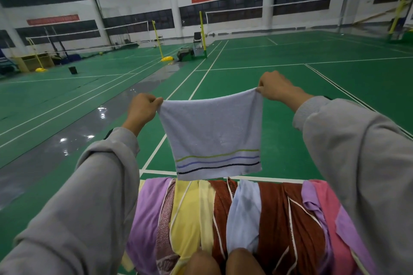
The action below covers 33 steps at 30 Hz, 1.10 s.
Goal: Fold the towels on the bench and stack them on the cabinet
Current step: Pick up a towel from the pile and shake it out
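I hold a pale blue towel [212, 134] up in the air by its two top corners; it hangs flat, with green, blue and black stripes near its lower edge. My left hand [143, 108] pinches the top left corner and my right hand [277, 87] pinches the top right one. Below the hanging towel, several more towels [223, 219] in purple, yellow, rust red, light blue and pink lie draped side by side over the bench, which they hide. No cabinet shows near me.
My bare knees [223, 262] touch the near edge of the towel pile. Ahead stretches a green court floor [290, 87] with white lines and a wet grey strip [67, 136] at the left. Net posts, a chair [197, 42] and a wooden cabinet [33, 61] stand far off.
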Each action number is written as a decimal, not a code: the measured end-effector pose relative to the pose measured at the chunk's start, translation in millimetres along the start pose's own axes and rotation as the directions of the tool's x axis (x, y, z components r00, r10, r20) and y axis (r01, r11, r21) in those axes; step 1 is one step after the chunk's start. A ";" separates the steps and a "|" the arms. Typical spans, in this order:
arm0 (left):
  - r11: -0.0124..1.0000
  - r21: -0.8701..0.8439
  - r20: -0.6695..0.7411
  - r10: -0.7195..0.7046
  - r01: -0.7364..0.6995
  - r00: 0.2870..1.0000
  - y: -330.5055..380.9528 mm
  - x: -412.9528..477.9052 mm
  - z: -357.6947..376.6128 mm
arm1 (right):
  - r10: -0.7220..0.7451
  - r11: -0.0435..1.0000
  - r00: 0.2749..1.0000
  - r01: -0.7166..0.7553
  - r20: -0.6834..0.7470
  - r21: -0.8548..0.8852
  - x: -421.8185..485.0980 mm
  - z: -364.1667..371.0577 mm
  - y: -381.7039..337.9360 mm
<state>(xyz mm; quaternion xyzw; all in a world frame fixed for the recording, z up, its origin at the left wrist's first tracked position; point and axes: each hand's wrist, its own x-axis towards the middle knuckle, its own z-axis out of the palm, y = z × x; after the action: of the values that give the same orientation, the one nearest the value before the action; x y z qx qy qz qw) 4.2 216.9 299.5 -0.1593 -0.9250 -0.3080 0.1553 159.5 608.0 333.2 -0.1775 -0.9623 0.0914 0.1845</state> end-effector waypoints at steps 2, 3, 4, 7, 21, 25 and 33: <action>1.000 0.009 -0.004 -0.020 0.020 1.000 -0.6 -2.1 3.4 | -0.002 1.000 1.000 0.002 0.028 0.019 -2.8 5.6 -1.8; 0.999 0.004 -0.010 -0.035 0.035 0.999 0.0 -3.1 5.3 | 0.002 1.000 0.999 -0.003 0.038 0.027 -4.3 8.3 -3.8; 0.998 -0.017 -0.014 -0.056 0.056 0.998 0.4 -3.9 8.1 | 0.004 0.999 0.999 -0.005 0.041 0.035 -5.6 11.1 -6.2; 0.956 -0.248 0.034 -0.154 0.158 0.987 3.3 -9.3 16.7 | 0.036 0.996 0.999 -0.038 0.017 0.077 -6.1 22.6 -9.7; 0.689 -0.519 0.314 -0.396 0.506 0.863 -14.9 -65.4 19.5 | 0.187 0.823 0.976 -0.219 0.115 0.524 -44.4 62.4 -15.2; 0.694 -0.510 0.283 -0.423 0.509 0.861 -7.1 -64.0 9.7 | 0.219 0.779 0.963 -0.268 0.154 0.567 -42.9 55.0 -22.1; 0.708 -0.510 0.258 -0.414 0.487 0.873 -4.9 -58.2 4.0 | 0.225 0.783 0.962 -0.274 0.156 0.558 -38.1 52.1 -27.8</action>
<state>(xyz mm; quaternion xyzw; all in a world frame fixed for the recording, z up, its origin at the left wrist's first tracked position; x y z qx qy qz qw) 53.9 204.1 271.5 0.0144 -0.8113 -0.5834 -0.0365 163.8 562.4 280.0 -0.2354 -0.8643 0.4080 0.1767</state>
